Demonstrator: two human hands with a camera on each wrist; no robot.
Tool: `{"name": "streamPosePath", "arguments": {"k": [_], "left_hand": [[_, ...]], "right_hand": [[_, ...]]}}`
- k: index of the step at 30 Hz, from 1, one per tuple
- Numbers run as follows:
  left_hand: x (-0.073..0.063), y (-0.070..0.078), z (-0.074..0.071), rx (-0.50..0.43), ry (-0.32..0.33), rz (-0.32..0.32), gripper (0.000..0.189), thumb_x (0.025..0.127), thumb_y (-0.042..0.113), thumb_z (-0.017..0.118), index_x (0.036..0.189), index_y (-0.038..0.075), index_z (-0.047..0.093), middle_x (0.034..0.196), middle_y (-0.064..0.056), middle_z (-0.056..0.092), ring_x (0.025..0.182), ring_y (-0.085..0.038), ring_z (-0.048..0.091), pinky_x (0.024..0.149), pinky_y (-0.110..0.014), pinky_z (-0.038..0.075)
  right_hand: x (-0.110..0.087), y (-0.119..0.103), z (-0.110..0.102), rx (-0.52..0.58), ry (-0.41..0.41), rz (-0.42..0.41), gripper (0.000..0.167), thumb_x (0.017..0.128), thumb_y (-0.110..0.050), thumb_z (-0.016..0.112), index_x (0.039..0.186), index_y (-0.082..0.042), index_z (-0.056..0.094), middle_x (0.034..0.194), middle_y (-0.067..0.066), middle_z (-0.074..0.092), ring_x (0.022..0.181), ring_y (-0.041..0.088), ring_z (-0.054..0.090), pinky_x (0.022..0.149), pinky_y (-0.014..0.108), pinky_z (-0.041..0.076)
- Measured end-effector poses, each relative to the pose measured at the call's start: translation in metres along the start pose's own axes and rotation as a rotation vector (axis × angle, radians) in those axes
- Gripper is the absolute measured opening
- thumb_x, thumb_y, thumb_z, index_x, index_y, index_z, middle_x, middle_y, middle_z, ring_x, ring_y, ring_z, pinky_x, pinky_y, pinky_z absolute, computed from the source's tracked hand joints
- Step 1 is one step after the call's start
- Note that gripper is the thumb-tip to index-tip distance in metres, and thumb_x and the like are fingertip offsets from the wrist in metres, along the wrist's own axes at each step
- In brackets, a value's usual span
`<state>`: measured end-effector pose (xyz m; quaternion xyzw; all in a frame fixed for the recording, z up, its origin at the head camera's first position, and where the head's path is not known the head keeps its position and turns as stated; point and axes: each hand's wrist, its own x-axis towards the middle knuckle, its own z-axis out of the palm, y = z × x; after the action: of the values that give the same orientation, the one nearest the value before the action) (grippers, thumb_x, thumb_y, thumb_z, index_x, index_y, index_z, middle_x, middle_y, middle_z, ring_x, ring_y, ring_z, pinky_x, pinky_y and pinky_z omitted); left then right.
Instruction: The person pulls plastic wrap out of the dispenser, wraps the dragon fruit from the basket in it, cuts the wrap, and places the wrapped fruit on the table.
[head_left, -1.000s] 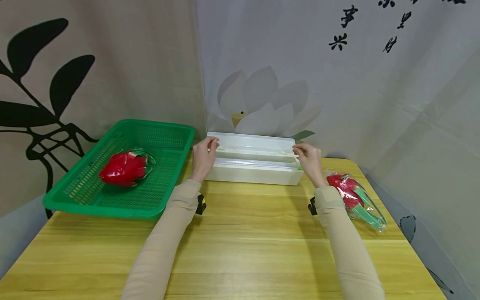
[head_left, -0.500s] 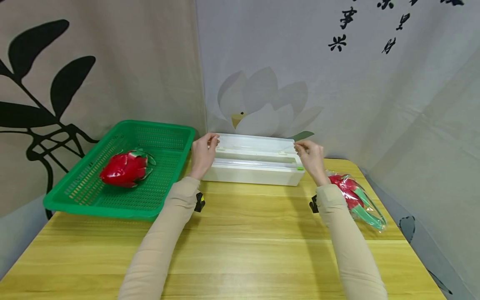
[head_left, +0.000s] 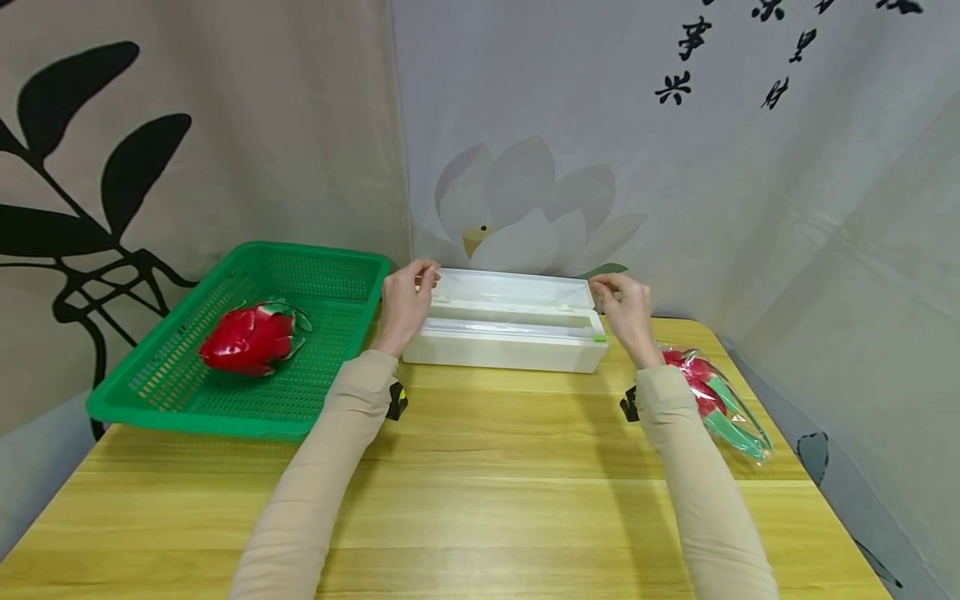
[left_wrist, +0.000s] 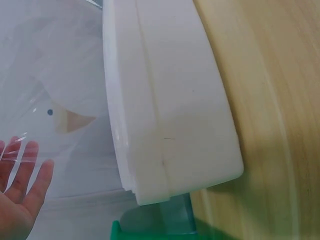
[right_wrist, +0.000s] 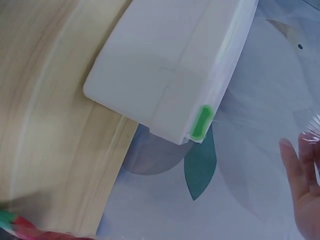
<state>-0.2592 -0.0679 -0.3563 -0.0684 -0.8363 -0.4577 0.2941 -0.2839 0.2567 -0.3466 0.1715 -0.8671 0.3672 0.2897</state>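
A white cling film dispenser (head_left: 506,354) stands at the table's back edge with its lid (head_left: 517,287) raised. Clear cling film (left_wrist: 60,85) stretches from it between my hands; it is barely visible in the head view. At the dispenser's left end, my left hand (head_left: 407,307) pinches one corner of the film. My right hand (head_left: 627,315) pinches the other corner, just beyond the right end. Both hands are above the dispenser's body. A small green slider (right_wrist: 202,122) sits at its right end. Each wrist view shows the fingers against the film, with the thumb tips out of sight.
On the left, a green perforated basket (head_left: 202,427) holds a red dragon fruit (head_left: 247,337). Another dragon fruit, wrapped in clear film (head_left: 708,383), lies by the table's right edge near my right forearm. Printed cloth (head_left: 525,100) hangs right behind the dispenser.
My hands have spread slightly apart, the right one moving rightward and a little up. Film now shows more plainly between them, in front of the lid. The basket and both fruits stay put.
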Motion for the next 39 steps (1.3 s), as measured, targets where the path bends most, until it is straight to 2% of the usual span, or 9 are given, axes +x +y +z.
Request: {"name": "streamPosePath", "arguments": {"k": [8,16,23,34,39], "left_hand": [[0.003,0.007,-0.006,0.01,-0.017,-0.009,0.027,0.099,0.019,0.049,0.107,0.0,0.067,0.097,-0.016,0.072,0.086,-0.028,0.068,0.076,-0.04,0.056],[0.008,0.012,-0.01,0.019,0.005,0.025,0.027,0.099,0.017,0.05,0.107,-0.001,0.068,0.096,-0.016,0.072,0.086,-0.029,0.069,0.078,-0.041,0.056],[0.012,0.019,-0.014,0.014,0.02,0.054,0.027,0.099,0.017,0.05,0.106,-0.001,0.068,0.093,-0.016,0.072,0.085,-0.029,0.069,0.077,-0.041,0.056],[0.017,0.027,-0.018,0.001,0.049,0.076,0.026,0.099,0.018,0.051,0.104,0.0,0.068,0.093,-0.016,0.072,0.081,-0.028,0.069,0.074,-0.039,0.057],[0.018,0.032,-0.02,-0.003,0.047,0.077,0.026,0.099,0.018,0.051,0.104,0.0,0.068,0.093,-0.016,0.072,0.081,-0.028,0.069,0.073,-0.039,0.057]], "right_hand": [[0.005,-0.003,-0.003,0.021,0.027,0.013,0.016,0.092,-0.004,0.058,0.097,0.005,0.071,0.092,0.022,0.072,0.076,0.032,0.067,0.053,0.005,0.036],[0.01,-0.01,-0.008,0.045,0.038,0.023,0.016,0.092,-0.002,0.058,0.098,0.007,0.07,0.093,0.023,0.071,0.082,0.031,0.069,0.062,0.002,0.044],[0.018,-0.015,-0.011,0.041,0.072,0.016,0.015,0.091,0.0,0.058,0.096,0.007,0.071,0.092,0.023,0.072,0.08,0.03,0.069,0.062,0.001,0.045],[0.025,-0.021,-0.018,0.012,0.119,-0.019,0.015,0.091,-0.001,0.059,0.094,0.007,0.071,0.09,0.023,0.072,0.079,0.033,0.068,0.059,-0.002,0.041],[0.027,-0.024,-0.021,0.006,0.118,-0.006,0.015,0.092,-0.002,0.059,0.095,0.005,0.072,0.09,0.021,0.072,0.077,0.029,0.067,0.057,0.0,0.04]]}}
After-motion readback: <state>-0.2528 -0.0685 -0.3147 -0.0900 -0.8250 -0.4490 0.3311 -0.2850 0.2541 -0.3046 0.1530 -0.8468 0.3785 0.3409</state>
